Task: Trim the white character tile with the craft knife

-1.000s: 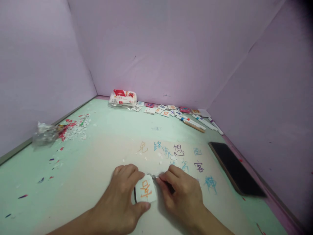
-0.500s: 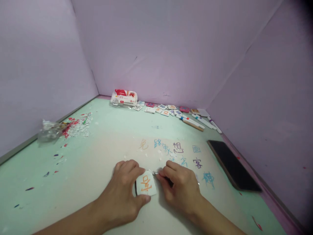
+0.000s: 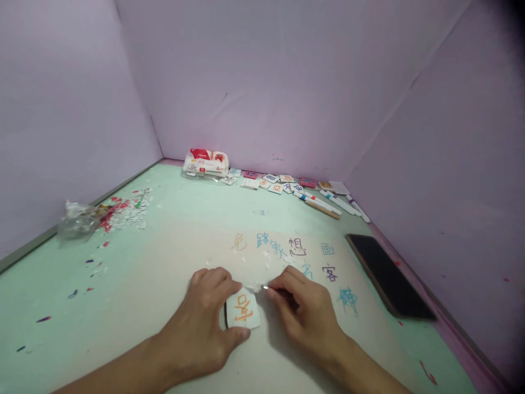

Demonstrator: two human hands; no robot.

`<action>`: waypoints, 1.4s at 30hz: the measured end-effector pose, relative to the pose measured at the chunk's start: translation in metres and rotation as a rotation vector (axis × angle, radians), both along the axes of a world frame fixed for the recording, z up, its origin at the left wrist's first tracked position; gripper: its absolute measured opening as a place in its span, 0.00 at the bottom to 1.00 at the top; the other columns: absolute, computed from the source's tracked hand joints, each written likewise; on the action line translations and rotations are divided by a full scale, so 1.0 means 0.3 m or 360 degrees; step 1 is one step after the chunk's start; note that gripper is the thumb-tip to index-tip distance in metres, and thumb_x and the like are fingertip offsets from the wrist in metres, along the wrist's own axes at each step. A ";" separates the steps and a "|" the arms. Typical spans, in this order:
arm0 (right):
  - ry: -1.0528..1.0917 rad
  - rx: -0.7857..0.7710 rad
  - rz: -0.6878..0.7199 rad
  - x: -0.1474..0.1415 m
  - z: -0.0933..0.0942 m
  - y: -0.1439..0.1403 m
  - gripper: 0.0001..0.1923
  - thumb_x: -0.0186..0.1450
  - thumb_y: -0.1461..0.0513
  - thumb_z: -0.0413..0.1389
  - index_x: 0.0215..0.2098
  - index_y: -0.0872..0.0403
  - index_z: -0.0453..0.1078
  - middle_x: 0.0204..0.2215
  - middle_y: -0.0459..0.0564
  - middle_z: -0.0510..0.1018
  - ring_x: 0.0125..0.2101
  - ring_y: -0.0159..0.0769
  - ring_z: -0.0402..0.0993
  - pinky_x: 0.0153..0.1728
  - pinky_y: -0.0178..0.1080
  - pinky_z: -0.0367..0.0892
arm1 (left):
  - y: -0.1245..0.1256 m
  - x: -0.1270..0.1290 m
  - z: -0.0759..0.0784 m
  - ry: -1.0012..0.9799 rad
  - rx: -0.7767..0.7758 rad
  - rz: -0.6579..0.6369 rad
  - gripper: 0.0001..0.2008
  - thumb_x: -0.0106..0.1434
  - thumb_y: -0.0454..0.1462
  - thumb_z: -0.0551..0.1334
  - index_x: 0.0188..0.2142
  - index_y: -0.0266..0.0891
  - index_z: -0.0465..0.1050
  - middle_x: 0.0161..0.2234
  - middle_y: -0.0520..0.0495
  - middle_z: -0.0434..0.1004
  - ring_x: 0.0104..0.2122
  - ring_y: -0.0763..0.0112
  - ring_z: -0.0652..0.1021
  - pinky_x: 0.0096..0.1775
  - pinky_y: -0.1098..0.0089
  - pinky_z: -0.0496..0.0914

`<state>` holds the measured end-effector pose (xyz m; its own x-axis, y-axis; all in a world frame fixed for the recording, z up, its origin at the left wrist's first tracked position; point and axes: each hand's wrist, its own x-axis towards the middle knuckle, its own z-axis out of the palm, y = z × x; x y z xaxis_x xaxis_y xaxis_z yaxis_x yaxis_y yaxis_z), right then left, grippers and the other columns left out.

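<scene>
My left hand (image 3: 209, 314) grips a white square block (image 3: 245, 309) between thumb and fingers, holding it flat on the tabletop. An orange character is drawn on the block's upper face, and its left side looks dark. My right hand (image 3: 305, 306) is closed around a thin carving tool; only its silvery tip (image 3: 265, 287) shows, the rest being hidden in the fingers. That tip is close to the block's upper right corner, beside a few white shavings (image 3: 255, 288). Whether it touches the block I cannot tell.
Coloured characters (image 3: 297, 247) are written on the tabletop past my hands. A phone (image 3: 389, 276) lies right. Small character tiles (image 3: 270, 178), markers (image 3: 340, 202) and a white-and-red packet (image 3: 205, 163) line the back wall. Shavings (image 3: 131, 210) and a clear plastic bag (image 3: 80, 221) lie left.
My right hand has turned slightly and the tool tip has shifted a little up and away from the block's corner. My left hand still holds the block in place.
</scene>
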<state>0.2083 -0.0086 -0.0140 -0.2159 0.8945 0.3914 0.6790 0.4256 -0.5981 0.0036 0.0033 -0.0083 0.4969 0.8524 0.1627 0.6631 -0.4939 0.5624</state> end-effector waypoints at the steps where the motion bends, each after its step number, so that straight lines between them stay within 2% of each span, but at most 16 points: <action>1: 0.0131 -0.0002 -0.0036 0.001 0.001 -0.001 0.06 0.63 0.65 0.49 0.31 0.53 0.67 0.24 0.44 0.69 0.23 0.29 0.65 0.23 0.32 0.58 | 0.004 -0.003 0.002 0.0000 -0.0020 -0.0016 0.18 0.50 0.36 0.65 0.42 0.40 0.71 0.42 0.43 0.69 0.45 0.54 0.69 0.49 0.51 0.63; 4: 0.0449 0.0047 -0.0065 0.012 0.013 -0.003 0.06 0.64 0.67 0.48 0.32 0.52 0.65 0.25 0.44 0.69 0.24 0.29 0.65 0.24 0.31 0.60 | 0.014 -0.025 0.000 -0.0023 -0.0090 -0.0127 0.23 0.49 0.31 0.62 0.47 0.43 0.69 0.45 0.45 0.68 0.47 0.56 0.69 0.50 0.54 0.64; 7: 0.0644 0.0055 0.0093 0.029 0.026 -0.003 0.10 0.65 0.67 0.47 0.33 0.51 0.69 0.27 0.45 0.70 0.28 0.31 0.68 0.29 0.33 0.64 | 0.013 -0.053 -0.020 -0.0141 -0.0040 -0.0193 0.30 0.49 0.27 0.56 0.53 0.46 0.64 0.51 0.45 0.65 0.51 0.59 0.66 0.53 0.57 0.62; 10: 0.0837 -0.0171 0.0156 0.042 0.030 -0.004 0.13 0.65 0.66 0.50 0.39 0.47 0.74 0.29 0.46 0.72 0.31 0.32 0.70 0.32 0.34 0.66 | 0.001 -0.056 -0.042 -0.0207 0.0062 -0.0140 0.31 0.53 0.29 0.56 0.57 0.46 0.59 0.55 0.44 0.62 0.54 0.56 0.63 0.55 0.55 0.61; 12: 0.0990 -0.0352 0.0146 0.042 0.031 -0.003 0.12 0.65 0.64 0.52 0.41 0.45 0.75 0.29 0.46 0.74 0.31 0.33 0.72 0.33 0.34 0.68 | -0.008 -0.036 -0.048 -0.0152 0.0101 -0.0064 0.28 0.55 0.35 0.59 0.56 0.44 0.59 0.54 0.41 0.62 0.53 0.52 0.64 0.53 0.51 0.61; 14: 0.1088 -0.0459 0.0114 0.038 0.033 -0.001 0.11 0.64 0.63 0.55 0.41 0.44 0.76 0.30 0.46 0.75 0.30 0.33 0.73 0.33 0.34 0.69 | -0.014 -0.008 -0.046 -0.0046 0.0102 -0.0018 0.29 0.52 0.38 0.64 0.55 0.41 0.62 0.52 0.39 0.64 0.51 0.49 0.65 0.51 0.48 0.62; 18: 0.1073 -0.0454 0.0068 0.035 0.025 0.000 0.09 0.59 0.60 0.60 0.39 0.46 0.76 0.30 0.47 0.76 0.29 0.34 0.73 0.28 0.32 0.70 | -0.020 0.013 -0.041 0.0021 0.0083 -0.0031 0.29 0.51 0.33 0.61 0.55 0.43 0.61 0.50 0.40 0.66 0.49 0.52 0.66 0.51 0.49 0.63; 21: 0.1016 -0.0376 -0.0005 0.038 0.001 -0.010 0.06 0.61 0.58 0.58 0.35 0.49 0.76 0.23 0.46 0.75 0.23 0.32 0.72 0.22 0.31 0.67 | -0.019 -0.012 -0.050 -0.0083 0.0105 -0.0105 0.35 0.50 0.28 0.56 0.59 0.46 0.55 0.54 0.41 0.62 0.53 0.54 0.64 0.53 0.53 0.63; 23: 0.0998 -0.0366 -0.0058 0.037 -0.014 -0.021 0.06 0.62 0.58 0.57 0.34 0.50 0.75 0.19 0.44 0.73 0.20 0.31 0.70 0.20 0.30 0.65 | -0.017 -0.031 -0.055 -0.0105 0.0124 -0.0109 0.36 0.50 0.28 0.56 0.59 0.46 0.54 0.55 0.41 0.60 0.54 0.54 0.63 0.53 0.53 0.63; 26: 0.1003 -0.0373 -0.0036 0.027 -0.023 -0.037 0.08 0.62 0.56 0.56 0.31 0.51 0.73 0.17 0.43 0.71 0.17 0.30 0.67 0.17 0.29 0.62 | -0.012 -0.043 -0.046 -0.0028 0.0089 -0.0038 0.29 0.52 0.32 0.59 0.55 0.43 0.60 0.52 0.40 0.62 0.52 0.51 0.65 0.52 0.49 0.62; 29: 0.1002 -0.0421 -0.0047 0.010 -0.018 -0.044 0.12 0.63 0.54 0.55 0.29 0.53 0.71 0.17 0.44 0.70 0.17 0.30 0.66 0.17 0.30 0.61 | -0.007 -0.040 -0.018 0.0033 -0.0014 -0.0049 0.23 0.52 0.33 0.61 0.50 0.42 0.65 0.46 0.42 0.66 0.47 0.53 0.67 0.50 0.49 0.63; 34: 0.0994 -0.0482 0.0128 -0.004 -0.015 -0.038 0.15 0.66 0.53 0.50 0.30 0.54 0.69 0.18 0.45 0.69 0.20 0.31 0.66 0.20 0.31 0.62 | 0.004 -0.032 0.020 0.0001 -0.0131 -0.0189 0.23 0.52 0.30 0.60 0.49 0.44 0.67 0.45 0.45 0.67 0.47 0.57 0.67 0.49 0.55 0.64; 42: 0.0897 -0.0660 0.0288 0.007 -0.021 -0.028 0.15 0.67 0.52 0.49 0.34 0.53 0.71 0.19 0.44 0.69 0.20 0.30 0.64 0.20 0.31 0.58 | 0.013 -0.034 0.012 -0.0028 -0.0089 -0.0246 0.25 0.51 0.29 0.61 0.49 0.44 0.66 0.46 0.45 0.68 0.47 0.58 0.67 0.50 0.55 0.63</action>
<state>0.2104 -0.0171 -0.0205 -0.2402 0.9629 0.1228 0.1599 0.1640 -0.9734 -0.0066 0.0073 -0.0048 0.6201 0.7742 0.1270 0.5717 -0.5568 0.6026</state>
